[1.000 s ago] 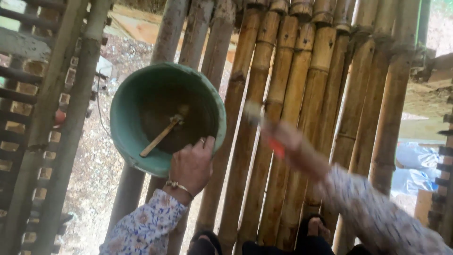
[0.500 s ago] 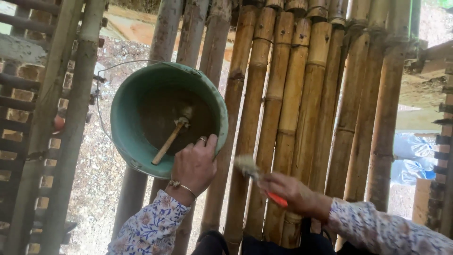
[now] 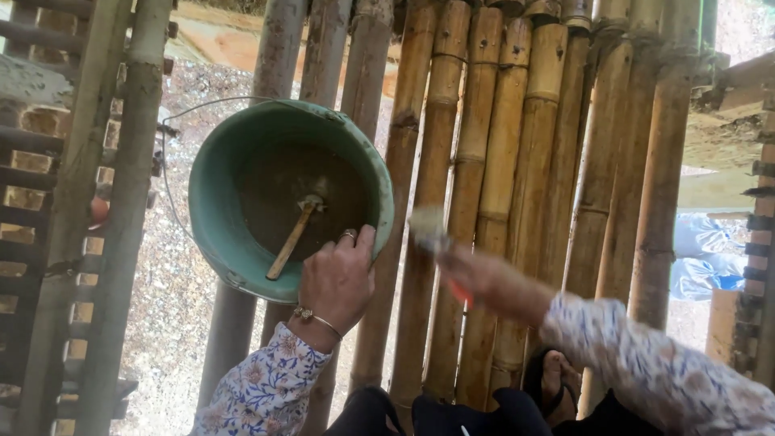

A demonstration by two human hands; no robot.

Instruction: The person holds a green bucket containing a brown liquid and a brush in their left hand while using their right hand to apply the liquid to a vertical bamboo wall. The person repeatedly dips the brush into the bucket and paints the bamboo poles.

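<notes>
Looking down from the head cam, the left hand (image 3: 337,278) is clamped on the near rim of a green bucket (image 3: 211,210), fingers hooked over the edge, a ring on one finger and a thin bracelet (image 3: 316,318) at the wrist. The bucket sits just left of centre, held up over the grey poles (image 3: 323,56), with its open mouth facing the camera. Inside there's dark brown liquid and a wooden stick (image 3: 292,239) lying at a slant, one end down in the liquid and the other resting toward the lower wall. A thin wire handle (image 3: 165,153) loops off the bucket's left side. The right hand (image 3: 472,273) is blurred but it's closed around a brush (image 3: 430,229), with a bit of orange-red handle showing under the fingers; the pale bristle end is up against the bamboo poles (image 3: 484,145) just right of the bucket. Can't really tell whether the bristles are actually pressing on the bamboo or only very near it. Those poles are yellow-brown and run side by side away from the camera, tied together at the far end. Both sleeves are pale with a flower print. Down at the bottom edge you can see a foot (image 3: 557,375) in a dark sandal on the bamboo. Through the gaps on the left there's gravelly ground (image 3: 173,282) far below.
</notes>
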